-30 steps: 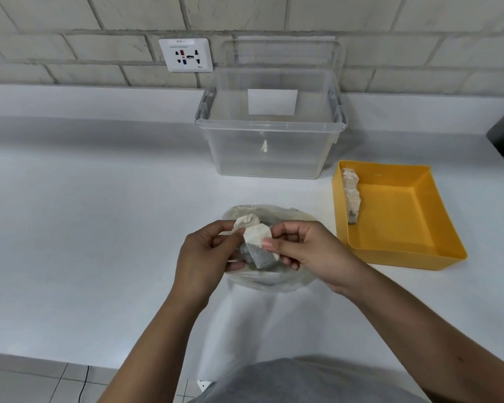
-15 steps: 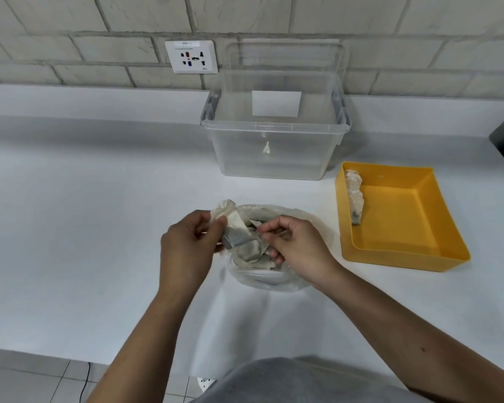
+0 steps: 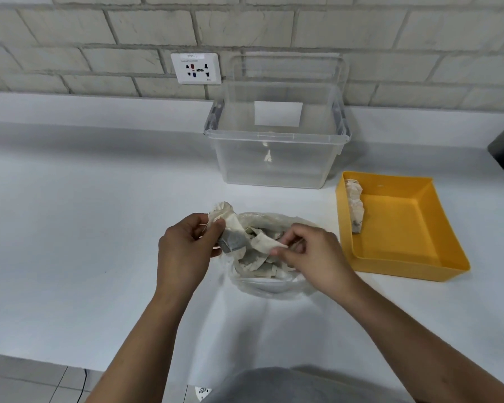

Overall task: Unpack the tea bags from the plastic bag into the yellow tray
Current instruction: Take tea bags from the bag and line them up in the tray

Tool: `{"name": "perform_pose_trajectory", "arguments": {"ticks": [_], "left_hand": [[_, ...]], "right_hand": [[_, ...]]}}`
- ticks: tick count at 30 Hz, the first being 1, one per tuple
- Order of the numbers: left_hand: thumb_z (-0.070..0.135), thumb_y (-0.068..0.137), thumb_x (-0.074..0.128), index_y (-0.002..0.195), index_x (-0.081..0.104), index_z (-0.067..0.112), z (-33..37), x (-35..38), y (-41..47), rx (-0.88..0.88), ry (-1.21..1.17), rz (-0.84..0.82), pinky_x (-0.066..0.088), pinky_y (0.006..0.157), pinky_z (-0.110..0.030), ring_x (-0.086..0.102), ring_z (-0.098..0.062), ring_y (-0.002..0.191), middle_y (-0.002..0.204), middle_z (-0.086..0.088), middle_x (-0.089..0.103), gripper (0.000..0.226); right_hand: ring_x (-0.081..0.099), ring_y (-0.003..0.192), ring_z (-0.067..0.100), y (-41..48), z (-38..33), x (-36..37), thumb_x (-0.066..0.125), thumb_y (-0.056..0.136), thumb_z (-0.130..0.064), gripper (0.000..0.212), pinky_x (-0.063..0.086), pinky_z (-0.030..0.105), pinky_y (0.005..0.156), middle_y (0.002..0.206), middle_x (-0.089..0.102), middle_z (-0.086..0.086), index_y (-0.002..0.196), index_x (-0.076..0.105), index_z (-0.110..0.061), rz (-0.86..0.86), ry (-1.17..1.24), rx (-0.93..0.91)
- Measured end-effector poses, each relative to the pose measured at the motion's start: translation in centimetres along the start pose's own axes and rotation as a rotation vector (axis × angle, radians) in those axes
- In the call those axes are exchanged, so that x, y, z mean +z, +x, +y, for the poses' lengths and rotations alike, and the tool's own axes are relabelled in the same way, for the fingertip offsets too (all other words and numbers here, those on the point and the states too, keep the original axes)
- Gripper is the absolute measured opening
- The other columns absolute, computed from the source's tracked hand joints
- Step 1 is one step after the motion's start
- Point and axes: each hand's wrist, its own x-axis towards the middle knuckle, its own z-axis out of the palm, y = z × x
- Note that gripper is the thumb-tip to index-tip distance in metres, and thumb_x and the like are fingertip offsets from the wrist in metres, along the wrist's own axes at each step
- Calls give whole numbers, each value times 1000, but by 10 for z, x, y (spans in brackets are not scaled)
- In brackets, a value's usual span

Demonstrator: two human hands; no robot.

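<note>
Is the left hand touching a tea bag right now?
Touching. Head view shows the left hand pinching a tea bag between thumb and fingers above the plastic bag.

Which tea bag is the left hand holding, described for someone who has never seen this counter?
On the white counter, before the clear bin, lies a crumpled plastic bag of tea bags. At its left edge the left hand pinches one tea bag. It alone rises above the bag's rim, cream on top and dark grey below.
</note>
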Motion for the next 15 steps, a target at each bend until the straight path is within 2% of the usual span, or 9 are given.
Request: {"name": "perform_pose_trajectory", "arguments": {"ticks": [3,6,7,9,11,15], "left_hand": [[21,92,70,85,74,17,3,9,-2,-1,13,-32,63,76,-44,75,-18,67,72,-2,76,9],[28,90,72,85,75,20,6,25,-10,5,41,-104,63,75,-46,74,-22,68,71,-2,75,9],[31,88,72,84,75,22,7,32,-12,12,52,-135,63,75,-45,74,-26,70,72,-4,75,11],[28,89,72,84,76,22,11,45,-19,24,45,-185,62,68,-35,72,-29,70,73,-9,74,9],[22,92,70,85,76,19,15,55,-24,33,42,-216,60,62,-26,72,-26,68,74,-11,74,10],[24,92,69,85,75,15,23,75,-33,51,67,-301,62,74,-43,72,-22,69,70,-5,74,13]], "right_hand": [[64,57,19,-10,-8,-28,75,81,-6,17,53,28,56,69,65,9,91,62,-2,-78,506,134],[64,60,20,-17,-16,-43,64,87,2,23,55,27,57,74,63,8,109,60,-5,-135,819,190],[65,62,20,-19,-18,-45,61,89,3,29,55,27,58,78,63,10,115,60,-8,-166,853,200],[65,64,23,-23,-15,-46,58,91,3,34,55,28,59,91,60,16,122,59,-11,-198,818,209],[65,63,25,-27,-11,-47,56,94,-1,27,56,30,58,96,56,20,120,59,-8,-181,762,216],[65,55,30,-33,-1,-58,63,92,-21,14,54,31,48,78,60,6,104,65,-13,-40,627,202]]}}
